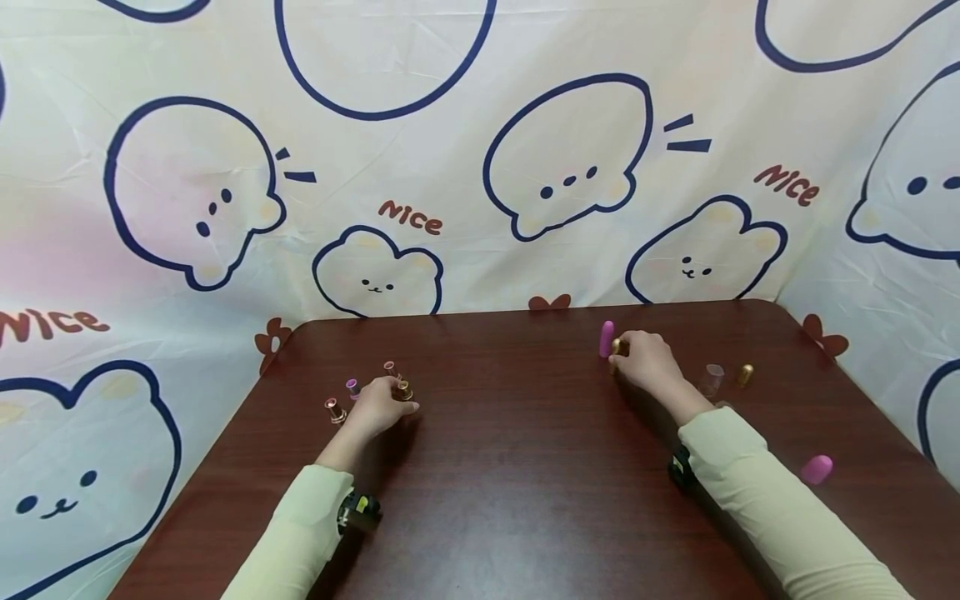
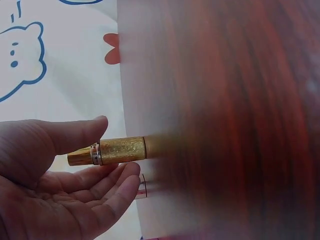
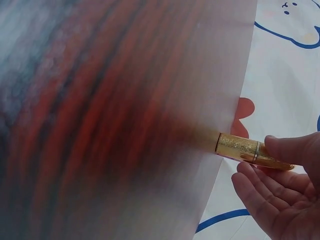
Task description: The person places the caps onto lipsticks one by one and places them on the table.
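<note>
My left hand [image 1: 380,407] is around an upright gold lipstick tube [image 2: 122,150], one of several tubes at the table's left. Its thumb lies along one side and sticks out past the tube, with relaxed fingers on the other side. A rose-gold tube [image 1: 335,410], a purple tube [image 1: 352,388] and another rose-gold tube [image 1: 391,369] stand around that hand. At the back right, my right hand [image 1: 651,367] pinches a second gold lipstick tube [image 3: 237,145] between thumb and fingers. A pink rounded piece [image 1: 607,339] stands just left of it.
Right of the right hand are a clear cup-like piece [image 1: 712,380] and a small gold piece [image 1: 746,375]. Another pink piece [image 1: 817,469] lies beside the right sleeve. The brown table [image 1: 495,467] meets a printed cloth backdrop [image 1: 465,183] at its far edge.
</note>
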The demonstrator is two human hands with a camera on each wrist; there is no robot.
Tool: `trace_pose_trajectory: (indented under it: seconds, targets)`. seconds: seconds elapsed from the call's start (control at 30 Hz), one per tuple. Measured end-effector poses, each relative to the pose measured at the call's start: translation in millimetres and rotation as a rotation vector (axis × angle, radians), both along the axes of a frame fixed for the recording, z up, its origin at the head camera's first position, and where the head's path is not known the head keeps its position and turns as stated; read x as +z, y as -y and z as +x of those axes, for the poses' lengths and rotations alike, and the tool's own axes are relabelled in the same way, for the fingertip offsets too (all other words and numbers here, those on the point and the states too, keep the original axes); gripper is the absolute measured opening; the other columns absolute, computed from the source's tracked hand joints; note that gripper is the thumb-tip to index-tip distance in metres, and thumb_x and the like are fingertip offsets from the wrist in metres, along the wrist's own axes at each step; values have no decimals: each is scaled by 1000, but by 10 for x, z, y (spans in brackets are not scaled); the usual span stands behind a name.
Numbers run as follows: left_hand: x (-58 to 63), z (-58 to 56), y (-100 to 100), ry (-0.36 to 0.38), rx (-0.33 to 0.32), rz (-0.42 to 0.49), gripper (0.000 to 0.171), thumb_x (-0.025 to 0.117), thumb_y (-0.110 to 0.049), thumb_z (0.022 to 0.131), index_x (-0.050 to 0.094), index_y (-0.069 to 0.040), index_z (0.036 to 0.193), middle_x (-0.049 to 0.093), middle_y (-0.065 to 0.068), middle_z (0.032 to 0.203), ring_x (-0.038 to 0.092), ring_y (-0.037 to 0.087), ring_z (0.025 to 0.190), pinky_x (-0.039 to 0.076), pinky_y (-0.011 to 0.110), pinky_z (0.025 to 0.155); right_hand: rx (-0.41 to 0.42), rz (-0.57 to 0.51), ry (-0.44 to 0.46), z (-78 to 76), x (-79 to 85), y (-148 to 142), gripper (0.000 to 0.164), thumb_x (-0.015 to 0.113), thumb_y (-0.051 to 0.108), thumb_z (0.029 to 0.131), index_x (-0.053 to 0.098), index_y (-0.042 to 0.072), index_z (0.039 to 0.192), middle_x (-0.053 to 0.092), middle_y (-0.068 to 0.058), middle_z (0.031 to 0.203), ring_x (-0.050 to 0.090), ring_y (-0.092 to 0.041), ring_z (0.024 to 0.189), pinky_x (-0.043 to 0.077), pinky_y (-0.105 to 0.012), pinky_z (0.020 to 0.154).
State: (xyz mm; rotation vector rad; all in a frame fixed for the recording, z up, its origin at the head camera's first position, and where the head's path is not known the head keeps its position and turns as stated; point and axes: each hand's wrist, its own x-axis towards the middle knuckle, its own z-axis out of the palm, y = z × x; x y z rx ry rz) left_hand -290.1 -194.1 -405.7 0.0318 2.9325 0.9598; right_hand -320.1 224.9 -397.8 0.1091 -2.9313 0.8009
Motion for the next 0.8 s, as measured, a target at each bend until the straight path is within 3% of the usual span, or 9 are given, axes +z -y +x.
trace_pose_trajectory:
  seconds: [0.4, 0.8]
  targets:
    - [7, -20, -21, 12, -28, -58, 31, 75, -12, 84, 61, 8, 105, 63, 19, 98, 58, 32, 90, 47, 47, 82, -24, 1, 71, 36, 85, -55, 40, 70, 16, 90, 59, -12, 117, 64, -25, 102, 58, -32, 82, 52, -42, 73]
    - [-20, -49, -4, -16, -29, -84, 27, 75, -10, 84, 63, 7, 101, 63, 17, 94, 55, 30, 83, 47, 45, 77, -78, -8, 124, 223, 376, -279, 50, 69, 19, 91, 52, -14, 125, 60, -30, 110, 59, -39, 94, 51, -51, 80]
